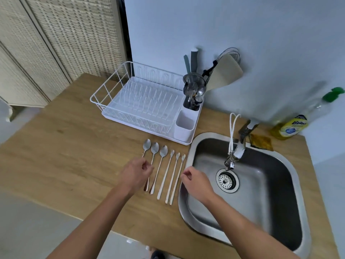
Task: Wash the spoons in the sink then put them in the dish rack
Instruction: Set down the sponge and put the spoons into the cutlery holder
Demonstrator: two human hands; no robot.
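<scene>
Spoons (164, 170), six by my count, lie in a row on the wooden counter (74, 156) between dish rack (141, 101) and sink (242, 184).
I see three broad bowls, three slim ones; my left hand (135, 174) and right hand (196, 181) hover loosely curled, apparently gripping nothing.
</scene>
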